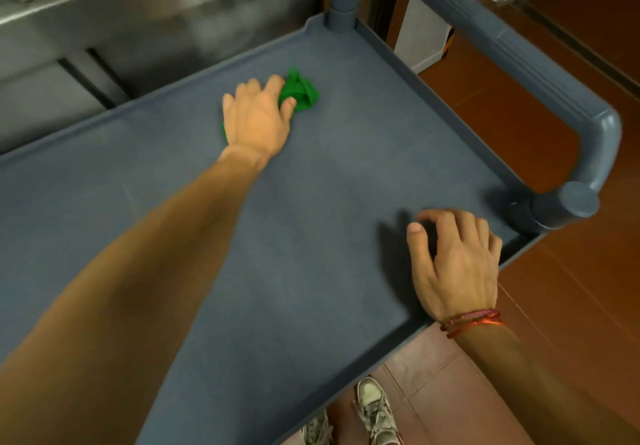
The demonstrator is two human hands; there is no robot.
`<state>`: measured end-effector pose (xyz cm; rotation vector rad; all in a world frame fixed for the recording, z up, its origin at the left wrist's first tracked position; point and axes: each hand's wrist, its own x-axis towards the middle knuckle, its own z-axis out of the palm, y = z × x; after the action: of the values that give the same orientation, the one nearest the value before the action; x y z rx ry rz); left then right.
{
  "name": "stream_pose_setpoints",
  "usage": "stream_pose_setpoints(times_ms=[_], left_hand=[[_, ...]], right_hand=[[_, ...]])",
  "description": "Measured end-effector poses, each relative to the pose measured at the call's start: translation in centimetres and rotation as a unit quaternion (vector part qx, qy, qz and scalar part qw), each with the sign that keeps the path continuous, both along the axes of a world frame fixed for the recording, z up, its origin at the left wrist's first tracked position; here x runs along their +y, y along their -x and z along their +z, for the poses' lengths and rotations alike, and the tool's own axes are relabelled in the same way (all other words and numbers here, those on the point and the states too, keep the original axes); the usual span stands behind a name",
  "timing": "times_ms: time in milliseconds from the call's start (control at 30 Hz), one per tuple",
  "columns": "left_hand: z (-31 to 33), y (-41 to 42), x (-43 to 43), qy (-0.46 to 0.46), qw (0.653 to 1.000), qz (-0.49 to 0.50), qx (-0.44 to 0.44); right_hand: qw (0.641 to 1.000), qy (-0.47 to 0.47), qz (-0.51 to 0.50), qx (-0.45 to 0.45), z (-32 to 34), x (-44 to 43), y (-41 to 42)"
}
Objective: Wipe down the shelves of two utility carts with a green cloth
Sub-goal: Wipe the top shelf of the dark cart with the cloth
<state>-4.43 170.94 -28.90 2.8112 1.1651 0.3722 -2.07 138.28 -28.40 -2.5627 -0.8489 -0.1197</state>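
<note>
green cloth [299, 92] being pressed near far edge of cart shelf [329, 174] under closed left hand [254, 117]; right hand [453, 261] spread, empty; bunched cloth likely missing corners.

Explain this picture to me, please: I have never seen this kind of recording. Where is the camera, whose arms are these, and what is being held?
There is no machine here. One camera sits on a person's head and looks down at their own two bare hands. The left hand presses a bunched green cloth onto the grey top shelf of a utility cart. The right hand, with red threads at the wrist, rests on the shelf near the cart handle and holds nothing. Otherwise the shelf looks bare. Shoes show below.
</note>
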Motion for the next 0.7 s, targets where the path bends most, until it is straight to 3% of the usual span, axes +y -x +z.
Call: stream_pose_setpoints(times_ms=[200,300,700], left_hand=[[-0.9,3.9,-6.5,-0.061,0.991,-0.116,-0.006],[-1.1,4.3,-5.6,-0.085,0.984,-0.154,0.000],[0.4,-1.3,9.1,-0.061,0.998,0.023,0.023]], right_hand=[[1.000,0.015,0.001,0.000,0.4,0.2,0.2],[1.000,0.024,0.001,-0.004,0.4,0.1,0.3],[1.000,0.019,-0.003,-0.014,0.0,0.2,0.0]])
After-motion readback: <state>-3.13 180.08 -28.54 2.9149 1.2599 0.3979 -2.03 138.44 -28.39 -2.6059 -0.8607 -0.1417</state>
